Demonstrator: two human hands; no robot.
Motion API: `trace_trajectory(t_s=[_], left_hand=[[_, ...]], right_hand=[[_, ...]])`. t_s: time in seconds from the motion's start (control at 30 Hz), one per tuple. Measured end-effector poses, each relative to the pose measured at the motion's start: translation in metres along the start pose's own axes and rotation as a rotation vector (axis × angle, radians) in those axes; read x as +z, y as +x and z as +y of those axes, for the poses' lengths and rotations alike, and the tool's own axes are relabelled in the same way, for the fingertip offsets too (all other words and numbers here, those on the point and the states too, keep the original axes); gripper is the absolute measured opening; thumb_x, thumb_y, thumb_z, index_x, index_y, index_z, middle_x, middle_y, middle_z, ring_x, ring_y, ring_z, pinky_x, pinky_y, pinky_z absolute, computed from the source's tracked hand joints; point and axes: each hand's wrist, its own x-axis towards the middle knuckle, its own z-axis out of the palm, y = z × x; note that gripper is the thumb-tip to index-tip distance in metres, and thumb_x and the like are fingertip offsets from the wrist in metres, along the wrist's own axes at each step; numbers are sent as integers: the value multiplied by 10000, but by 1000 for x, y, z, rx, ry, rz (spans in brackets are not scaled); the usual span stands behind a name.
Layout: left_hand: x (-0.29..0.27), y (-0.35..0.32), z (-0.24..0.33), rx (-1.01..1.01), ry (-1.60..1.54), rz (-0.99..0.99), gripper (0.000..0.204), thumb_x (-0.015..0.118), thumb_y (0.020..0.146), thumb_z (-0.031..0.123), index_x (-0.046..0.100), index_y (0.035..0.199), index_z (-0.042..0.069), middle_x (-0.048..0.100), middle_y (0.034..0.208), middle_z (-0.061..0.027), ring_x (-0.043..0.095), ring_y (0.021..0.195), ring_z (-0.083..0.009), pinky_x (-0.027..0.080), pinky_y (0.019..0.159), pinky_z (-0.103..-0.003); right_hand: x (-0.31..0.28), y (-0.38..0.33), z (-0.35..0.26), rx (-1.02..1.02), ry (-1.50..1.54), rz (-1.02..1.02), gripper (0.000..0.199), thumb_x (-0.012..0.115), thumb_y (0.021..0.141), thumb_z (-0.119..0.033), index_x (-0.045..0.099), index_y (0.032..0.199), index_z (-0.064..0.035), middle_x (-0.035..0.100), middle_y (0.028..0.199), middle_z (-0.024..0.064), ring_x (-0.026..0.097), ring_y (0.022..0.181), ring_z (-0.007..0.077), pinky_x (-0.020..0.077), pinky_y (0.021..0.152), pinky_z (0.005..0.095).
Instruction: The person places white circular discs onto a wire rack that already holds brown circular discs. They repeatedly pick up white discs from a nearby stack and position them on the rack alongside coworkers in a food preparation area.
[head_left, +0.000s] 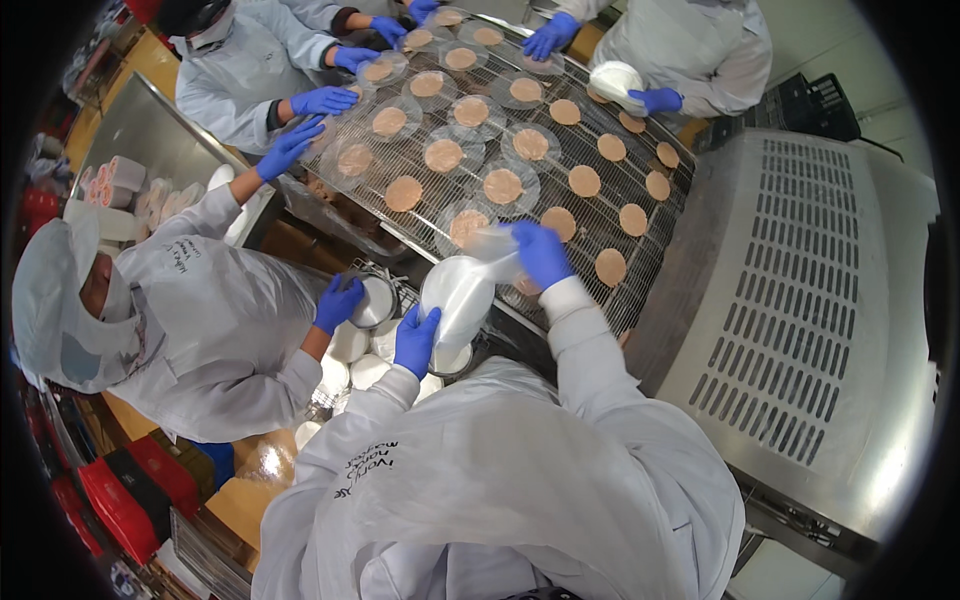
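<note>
My left hand point(416, 340), in a blue glove, grips a stack of round white film sheets point(458, 298) at the near edge of a wire mesh conveyor point(640, 290). My right hand point(541, 255), also gloved in blue, pinches a translucent sheet point(496, 252), smeared by motion, just above the stack. Flat round pinkish-tan patties point(583, 181) lie in rows on the mesh. Many on the left half have clear round film discs point(503, 187) over them; those on the right are bare. One film-covered patty point(467, 226) lies just beyond my hands.
At my left, a co-worker's gloved hand point(338, 303) holds a round stack point(374, 302) above a wire basket of white rolls point(370, 370). Other co-workers reach in from the far left and far right. A slotted steel machine cover point(790, 290) stands at the right.
</note>
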Motion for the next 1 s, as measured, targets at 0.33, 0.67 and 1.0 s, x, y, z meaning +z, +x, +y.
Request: trace_trajectory(t_s=[0.33, 0.67, 1.0], left_hand=[[-17, -37, 27, -32, -5, 45, 420, 603, 860, 192, 510, 1198, -40, 592, 1097, -96, 563, 952, -155, 445, 840, -282], [-7, -33, 39, -75, -57, 76, 418, 606, 860, 205, 506, 1192, -29, 584, 1088, -102, 566, 934, -161, 453, 820, -283], [31, -18, 60, -46, -84, -55, 397, 584, 878, 180, 492, 1214, -10, 582, 1109, -90, 567, 962, -158, 455, 829, -271]], right_hand=[[-85, 99, 57, -241, -837, 308, 276, 415, 893, -128, 578, 1111, -82, 619, 1067, 166, 600, 979, 318, 476, 829, 386], [-45, 27, 61, 147, -2, 149, 312, 412, 885, -60, 550, 1159, 1, 561, 1198, 171, 530, 1126, 253, 404, 962, 324], [-34, 154, 30, -460, -906, 466, 387, 523, 792, -60, 563, 1175, -105, 553, 1160, 215, 522, 1101, 337, 407, 949, 363]])
